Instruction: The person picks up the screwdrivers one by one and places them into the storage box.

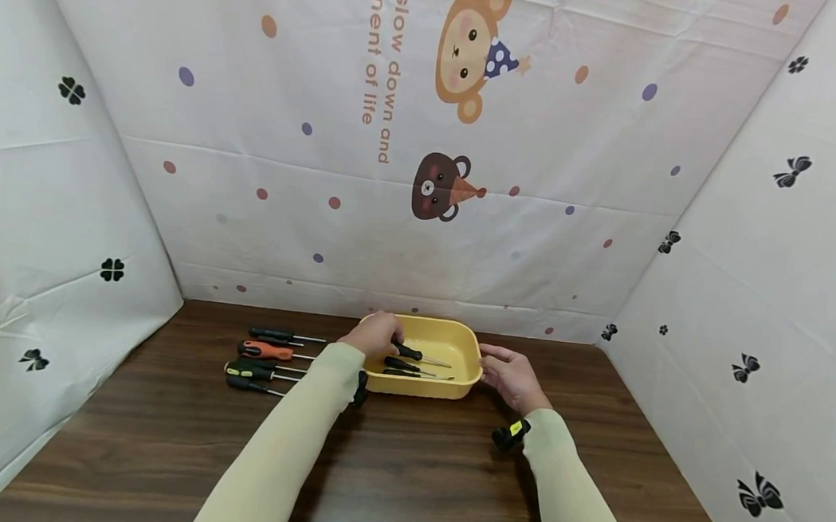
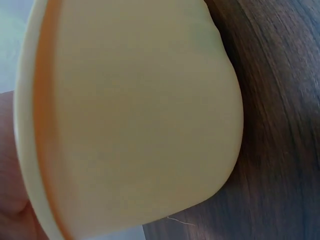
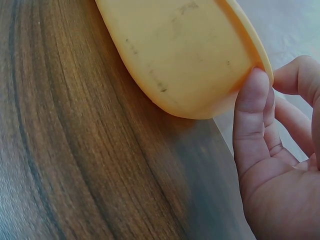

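Note:
A yellow plastic tray (image 1: 417,387) stands on the table near the back wall. My left hand (image 1: 374,336) reaches over its left side and grips the handle end of a black-handled screwdriver (image 1: 410,352), whose shaft points right inside the tray. Two more dark-handled screwdrivers, an upper one (image 1: 402,364) and a lower one (image 1: 404,373), lie in front of it in the tray. At the right end, my right hand (image 1: 514,379) pinches the tray's rim; its thumb (image 3: 251,107) presses the outer wall in the right wrist view. The tray hides most of my left hand in the left wrist view.
Left of the tray, several screwdrivers lie in a rough column on the dark wooden table (image 1: 420,461), among them an orange-handled one (image 1: 265,351) and a green-and-black one (image 1: 249,370). Patterned white cloth (image 1: 362,234) covers the back and both sides.

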Action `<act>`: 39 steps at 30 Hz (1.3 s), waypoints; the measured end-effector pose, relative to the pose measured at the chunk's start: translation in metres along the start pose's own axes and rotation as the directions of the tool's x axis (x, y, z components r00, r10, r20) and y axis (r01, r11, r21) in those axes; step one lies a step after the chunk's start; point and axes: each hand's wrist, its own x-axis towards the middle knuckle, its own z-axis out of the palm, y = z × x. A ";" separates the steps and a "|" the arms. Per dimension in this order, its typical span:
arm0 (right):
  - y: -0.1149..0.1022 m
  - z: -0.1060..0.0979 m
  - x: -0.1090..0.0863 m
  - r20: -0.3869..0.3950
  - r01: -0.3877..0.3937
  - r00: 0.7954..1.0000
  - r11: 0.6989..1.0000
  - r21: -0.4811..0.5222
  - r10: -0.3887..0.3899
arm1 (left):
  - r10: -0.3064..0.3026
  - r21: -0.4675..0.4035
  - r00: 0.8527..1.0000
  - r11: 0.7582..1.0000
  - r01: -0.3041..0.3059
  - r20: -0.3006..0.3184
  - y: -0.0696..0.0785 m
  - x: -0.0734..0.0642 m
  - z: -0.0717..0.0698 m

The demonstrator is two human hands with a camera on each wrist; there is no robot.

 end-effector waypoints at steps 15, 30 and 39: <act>0.002 0.002 0.000 0.007 0.010 1.000 1.000 0.010 -0.010 | 0.047 0.064 0.998 0.997 -0.048 0.029 -0.002 -0.003 0.002; 0.001 0.001 -0.002 0.000 0.005 1.000 1.000 0.006 -0.005 | 0.053 0.098 0.996 0.993 -0.060 0.074 -0.001 0.002 0.002; 0.002 0.000 0.000 0.001 0.003 1.000 1.000 0.010 -0.003 | 0.059 0.116 0.995 0.991 -0.068 0.083 -0.003 0.005 0.005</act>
